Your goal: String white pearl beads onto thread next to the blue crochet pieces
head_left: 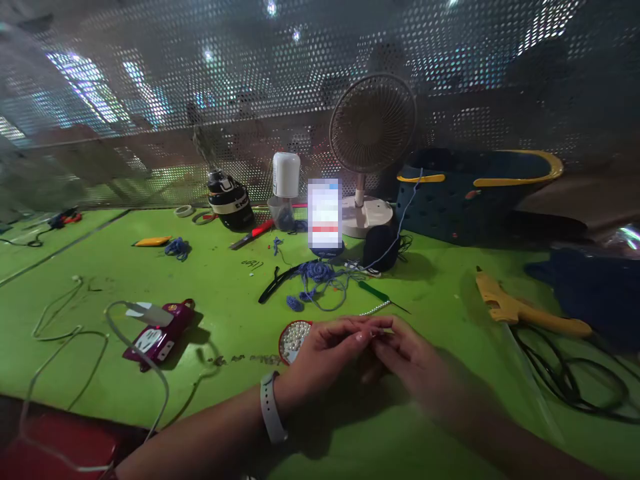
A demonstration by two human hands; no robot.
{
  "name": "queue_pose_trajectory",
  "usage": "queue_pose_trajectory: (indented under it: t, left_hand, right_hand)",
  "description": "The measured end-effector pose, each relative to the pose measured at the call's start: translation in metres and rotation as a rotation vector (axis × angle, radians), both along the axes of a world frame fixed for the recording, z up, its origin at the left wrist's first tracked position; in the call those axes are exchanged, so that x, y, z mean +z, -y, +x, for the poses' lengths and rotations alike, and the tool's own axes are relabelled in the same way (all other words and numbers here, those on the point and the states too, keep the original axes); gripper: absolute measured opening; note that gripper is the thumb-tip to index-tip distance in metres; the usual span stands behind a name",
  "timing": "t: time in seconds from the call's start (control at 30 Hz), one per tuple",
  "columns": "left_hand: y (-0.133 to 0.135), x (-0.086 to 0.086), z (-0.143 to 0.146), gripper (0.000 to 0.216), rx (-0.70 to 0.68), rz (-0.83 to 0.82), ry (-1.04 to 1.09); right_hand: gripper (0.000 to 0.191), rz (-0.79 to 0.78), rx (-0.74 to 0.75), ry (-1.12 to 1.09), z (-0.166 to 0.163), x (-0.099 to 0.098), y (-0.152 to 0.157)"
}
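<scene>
My left hand [327, 347], with a pale band [273, 408] on its wrist, and my right hand [410, 353] meet above the green table. Both pinch at the fingertips around something tiny, too small to make out. Partly behind the left hand sits a red-rimmed dish [281, 343] of white pearl beads [296, 337]. Just beyond the fingers lie a strand of small beads [376, 309] and a green-handled tool [373, 290] with a thin metal point. Farther off is a crocheted blue yarn piece [317, 270], with loose yarn around it.
A yellow glue gun [530, 310] and black cable lie right; a purple power adapter [163, 333] with white cord lies left. Along the back stand a black bottle [230, 203], a lit phone [325, 213], a fan [373, 127] and a dark blue basket [450, 207]. A red-handled knife [253, 233] lies there.
</scene>
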State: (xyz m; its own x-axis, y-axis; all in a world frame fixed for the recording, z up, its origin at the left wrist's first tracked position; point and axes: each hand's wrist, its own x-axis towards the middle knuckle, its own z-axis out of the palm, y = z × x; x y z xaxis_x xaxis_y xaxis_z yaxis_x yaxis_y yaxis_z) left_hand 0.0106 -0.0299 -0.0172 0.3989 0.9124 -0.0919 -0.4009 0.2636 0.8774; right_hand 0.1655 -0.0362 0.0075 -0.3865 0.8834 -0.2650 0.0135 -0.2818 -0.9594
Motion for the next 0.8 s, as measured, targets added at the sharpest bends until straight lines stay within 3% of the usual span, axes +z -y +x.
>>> queue_pose_trajectory:
  t: [0.1,0.2,0.27,0.37,0.5,0.63,0.8]
  left_hand:
    - [-0.002,-0.001,0.0,0.022,-0.021,0.012,-0.078]
    - [-0.004,0.001,-0.002,0.023,-0.017,0.107,-0.276]
    - [-0.005,0.002,-0.005,0.023,0.007,0.225,-0.419]
    - [-0.004,0.001,-0.008,0.021,0.011,0.398,-0.62]
    - [0.0,-0.006,-0.007,0.023,-0.006,0.541,-0.765]
    - [-0.003,-0.007,-0.01,0.025,-0.048,0.565,-0.764]
    - [-0.014,-0.001,-0.018,0.028,-0.107,0.631,-0.878]
  right_hand:
    - [0.042,-0.009,0.0,-0.077,0.002,0.003,0.0]
    - [0.056,0.009,0.093,0.09,0.009,0.005,0.001]
    - [0.051,0.137,0.107,0.272,0.015,0.005,0.001]
    - [0.035,0.463,-0.01,0.432,0.019,-0.001,0.0]
    - [0.018,0.658,-0.093,0.363,0.016,-0.012,-0.004]
    - [0.016,0.625,-0.204,0.163,0.013,-0.008,-0.008]
    - [0.023,0.299,-0.248,-0.106,0.022,0.009,-0.018]
